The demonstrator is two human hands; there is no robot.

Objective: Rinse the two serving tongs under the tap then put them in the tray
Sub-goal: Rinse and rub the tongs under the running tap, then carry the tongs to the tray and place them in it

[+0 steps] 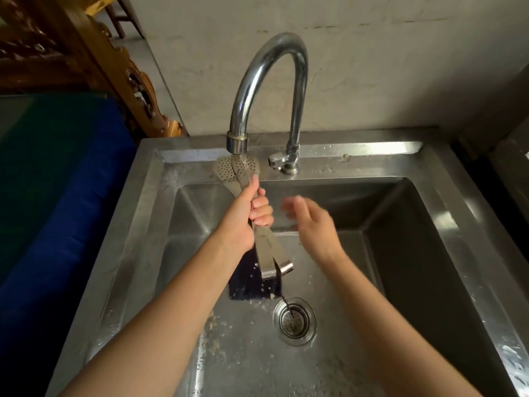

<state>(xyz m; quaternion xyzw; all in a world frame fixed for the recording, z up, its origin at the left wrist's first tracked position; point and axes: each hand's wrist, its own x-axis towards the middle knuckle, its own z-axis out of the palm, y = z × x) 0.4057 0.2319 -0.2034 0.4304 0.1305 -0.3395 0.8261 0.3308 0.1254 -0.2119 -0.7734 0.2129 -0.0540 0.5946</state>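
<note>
Head view: your left hand (246,216) is wrapped round the middle of the serving tongs (267,245), fingers curled tight on the metal arms. You hold them nearly upright over the sink (357,149). The two perforated heads (226,169) are at the top, right under the spout of the tap (266,70). Water is running onto them. The bent spring ends hang below your wrist, and two of them show side by side. The arms overlap in your grip, so it is hard to tell whether you hold one pair or both.

Your right hand (312,222) is just beside the tongs on their right, apart from them. It is blurred, its fingers look loose and spread, and it holds nothing.

Below the tongs, a dark flat object (246,282) lies on the basin floor, with the drain strainer (294,320) near its lower right corner. Droplets and pale specks dot the wet steel. A blue cloth (57,196) covers the surface left of the sink.
</note>
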